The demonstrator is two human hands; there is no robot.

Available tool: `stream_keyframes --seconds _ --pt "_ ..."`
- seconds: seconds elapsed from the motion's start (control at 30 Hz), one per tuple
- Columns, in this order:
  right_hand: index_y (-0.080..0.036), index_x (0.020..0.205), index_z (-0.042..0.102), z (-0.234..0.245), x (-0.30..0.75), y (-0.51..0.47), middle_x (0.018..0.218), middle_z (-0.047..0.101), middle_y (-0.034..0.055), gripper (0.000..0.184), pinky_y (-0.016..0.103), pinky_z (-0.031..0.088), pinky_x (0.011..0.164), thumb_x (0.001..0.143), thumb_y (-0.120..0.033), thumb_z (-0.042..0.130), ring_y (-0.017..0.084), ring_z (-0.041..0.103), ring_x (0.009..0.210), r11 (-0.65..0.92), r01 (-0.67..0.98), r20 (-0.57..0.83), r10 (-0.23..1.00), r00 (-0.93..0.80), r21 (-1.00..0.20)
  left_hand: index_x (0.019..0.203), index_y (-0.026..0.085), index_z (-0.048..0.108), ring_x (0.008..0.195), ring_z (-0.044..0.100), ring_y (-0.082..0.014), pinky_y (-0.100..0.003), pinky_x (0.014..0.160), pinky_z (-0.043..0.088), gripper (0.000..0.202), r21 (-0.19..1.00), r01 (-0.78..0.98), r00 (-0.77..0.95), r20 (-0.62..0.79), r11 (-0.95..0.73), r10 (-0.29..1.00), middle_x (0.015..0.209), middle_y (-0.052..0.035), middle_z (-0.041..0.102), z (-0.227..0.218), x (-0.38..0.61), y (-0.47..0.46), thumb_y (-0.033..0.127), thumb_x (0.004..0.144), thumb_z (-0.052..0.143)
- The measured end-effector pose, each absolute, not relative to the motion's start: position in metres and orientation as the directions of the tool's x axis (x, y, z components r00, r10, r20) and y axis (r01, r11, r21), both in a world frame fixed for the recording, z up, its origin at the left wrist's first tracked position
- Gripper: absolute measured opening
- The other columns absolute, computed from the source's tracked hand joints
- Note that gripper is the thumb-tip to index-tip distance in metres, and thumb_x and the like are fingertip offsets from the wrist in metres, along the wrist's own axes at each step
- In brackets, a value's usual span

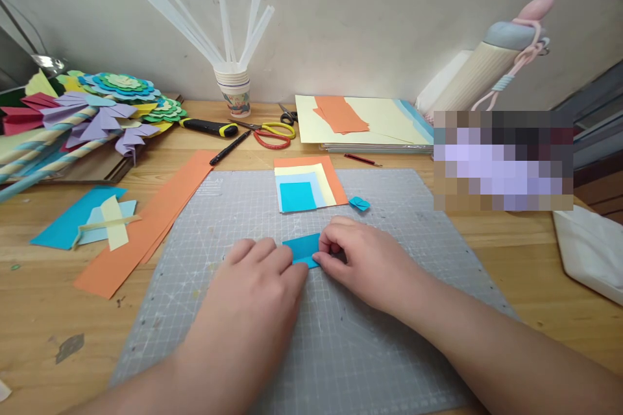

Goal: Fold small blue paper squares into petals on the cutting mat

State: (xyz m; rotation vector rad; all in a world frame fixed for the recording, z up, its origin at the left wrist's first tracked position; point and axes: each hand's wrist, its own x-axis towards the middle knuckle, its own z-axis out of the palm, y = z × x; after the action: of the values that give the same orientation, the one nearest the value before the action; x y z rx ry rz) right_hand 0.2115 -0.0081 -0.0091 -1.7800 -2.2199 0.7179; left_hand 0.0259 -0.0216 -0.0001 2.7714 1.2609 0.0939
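Note:
A small folded piece of blue paper [302, 248] lies on the grey cutting mat [384, 363] between my hands. My left hand [256, 295] is curled over its left end, with the fingertips hidden from me. At the right end, my right hand [365, 259] pinches the paper between thumb and forefinger. Just beyond are stacked paper squares, from a large orange square [335, 181] up to a small blue square [298, 196]. A little blue folded paper piece [359, 203] sits to their right.
Orange strips [146, 227] and paper scraps [117, 227] lie at left, near paper flowers [121, 87]. Behind the mat are a box cutter [209, 127], a black pen [230, 148], scissors [275, 136], a cup [233, 94] of white strips and a paper stack [384, 120]. A bottle [479, 71] leans at right.

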Motion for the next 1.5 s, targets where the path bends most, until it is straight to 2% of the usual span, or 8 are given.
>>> stream_keyframes --seconds 0.07,0.17,0.37,0.87,0.97,1.03,1.17,1.5 --pt "-0.019 0.071 0.055 -0.009 0.211 -0.008 0.077 0.057 -0.0025 0.012 0.025 0.029 0.055 0.082 -0.020 0.060 0.013 0.050 0.067 0.151 0.856 -0.138 0.959 -0.248 -0.494 0.095 0.021 0.070 0.066 0.056 -0.0225 -0.038 0.063 0.038 0.024 0.032 0.739 0.674 -0.019 -0.673 0.739 0.072 -0.0026 0.065 -0.002 0.026 -0.031 0.011 0.086 0.049" --pt "-0.019 0.070 0.054 -0.009 0.210 -0.007 0.076 0.057 -0.0028 0.013 0.025 0.028 0.054 0.081 -0.019 0.060 0.012 0.050 0.066 0.129 0.859 -0.156 0.960 -0.234 -0.495 0.125 0.012 0.060 0.064 0.059 -0.0247 -0.038 0.057 0.042 0.043 -0.044 0.704 0.704 -0.090 -0.708 0.705 0.073 -0.0067 0.067 -0.004 0.027 -0.042 0.012 0.083 0.049" --pt "-0.019 0.070 0.054 -0.009 0.209 -0.006 0.076 0.056 -0.0028 0.013 0.025 0.029 0.055 0.082 -0.019 0.058 0.012 0.049 0.066 0.129 0.861 -0.166 0.957 -0.238 -0.493 0.137 0.008 0.050 0.069 0.062 -0.0266 -0.038 0.056 0.048 0.057 -0.054 0.701 0.692 -0.190 -0.711 0.696 0.082 -0.0104 0.070 -0.001 0.028 -0.047 0.010 0.080 0.047" --pt "-0.018 0.069 0.054 -0.009 0.210 -0.007 0.076 0.058 -0.0023 0.013 0.025 0.028 0.054 0.082 -0.017 0.057 0.012 0.051 0.066 0.147 0.861 -0.142 0.959 -0.245 -0.487 0.131 0.009 0.057 0.070 0.063 -0.0269 -0.040 0.057 0.050 0.050 0.000 0.723 0.682 -0.161 -0.691 0.714 0.081 -0.0108 0.070 -0.002 0.027 -0.045 0.011 0.081 0.048" --pt "-0.020 0.080 0.058 -0.006 0.209 -0.010 0.081 0.061 -0.0018 0.004 0.025 0.029 0.054 0.081 -0.017 0.057 0.012 0.053 0.067 0.162 0.855 -0.093 0.967 -0.237 -0.494 0.128 0.009 0.058 0.069 0.062 -0.0266 -0.040 0.057 0.050 0.048 0.023 0.723 0.687 -0.135 -0.691 0.714 0.079 -0.0098 0.069 -0.004 0.027 -0.044 0.012 0.081 0.049" --pt "-0.021 0.085 0.060 -0.002 0.208 -0.015 0.082 0.063 -0.0013 0.008 0.026 0.030 0.055 0.084 -0.016 0.054 0.013 0.055 0.067 0.200 0.853 -0.034 0.969 -0.246 -0.482 0.127 0.009 0.059 0.069 0.062 -0.0266 -0.041 0.058 0.051 0.047 0.031 0.725 0.685 -0.126 -0.688 0.717 0.078 -0.0091 0.069 -0.005 0.027 -0.043 0.012 0.081 0.049" --pt "-0.022 0.076 0.065 0.006 0.203 -0.031 0.067 0.066 -0.0013 0.023 0.029 0.031 0.055 0.089 -0.021 0.046 0.015 0.059 0.062 0.335 0.855 -0.015 0.929 -0.371 -0.396 0.120 0.012 0.063 0.068 0.061 -0.0268 -0.041 0.057 0.051 0.043 0.050 0.730 0.680 -0.157 -0.681 0.717 0.078 -0.0081 0.067 -0.004 0.029 -0.042 0.011 0.079 0.049" --pt "-0.022 0.096 0.070 0.004 0.197 -0.047 0.069 0.072 0.0014 0.023 0.031 0.022 0.043 0.084 -0.013 0.053 0.019 0.064 0.053 0.438 0.885 -0.129 0.880 -0.458 -0.156 0.126 0.005 0.058 0.067 0.061 -0.0267 -0.040 0.056 0.052 0.050 0.022 0.703 0.707 -0.135 -0.711 0.694 0.080 -0.0115 0.070 -0.004 0.028 -0.043 0.011 0.078 0.048"
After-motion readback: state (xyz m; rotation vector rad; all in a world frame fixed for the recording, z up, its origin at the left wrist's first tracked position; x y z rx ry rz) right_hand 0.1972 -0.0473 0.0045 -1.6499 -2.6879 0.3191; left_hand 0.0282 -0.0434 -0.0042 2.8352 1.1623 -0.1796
